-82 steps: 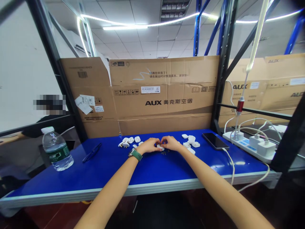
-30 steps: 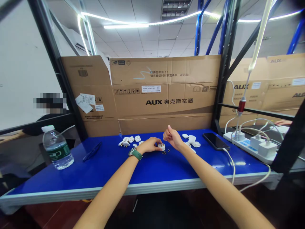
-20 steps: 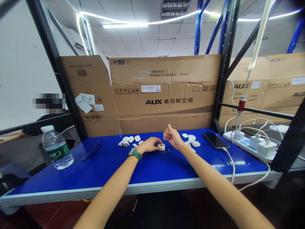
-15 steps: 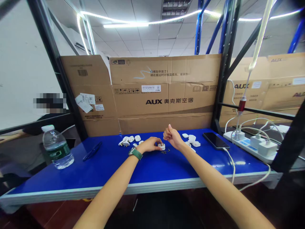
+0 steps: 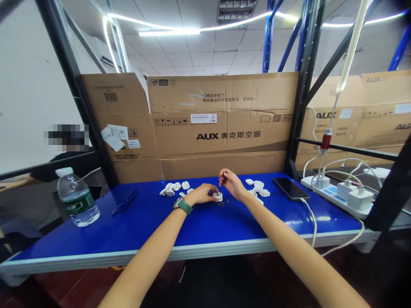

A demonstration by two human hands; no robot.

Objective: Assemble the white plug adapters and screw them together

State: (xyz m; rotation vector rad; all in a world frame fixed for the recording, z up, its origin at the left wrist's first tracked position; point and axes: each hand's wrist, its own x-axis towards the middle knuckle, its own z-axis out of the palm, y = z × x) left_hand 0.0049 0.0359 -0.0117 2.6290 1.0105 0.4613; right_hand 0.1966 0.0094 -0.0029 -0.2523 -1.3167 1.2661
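Pinching 1 white plug piece [image 5: 218, 197] between the thumb and fingers of 1 left hand [image 5: 203, 194], at the middle of 1 blue table [image 5: 208, 229]. Holding 1 right hand [image 5: 233, 184] raised just beside it, fingers curled inward; being unable to tell whether pinching anything. Seeing 1 screw-like bit [image 5: 227, 201] apart from a dark cluster [image 5: 220, 204] too tiny for counting. Counting at least 5 white parts [image 5: 177, 187] on the left, at least 4 more parts [image 5: 258, 186] on the right, 1 phone [image 5: 290, 188], 1 bottle [image 5: 77, 199].
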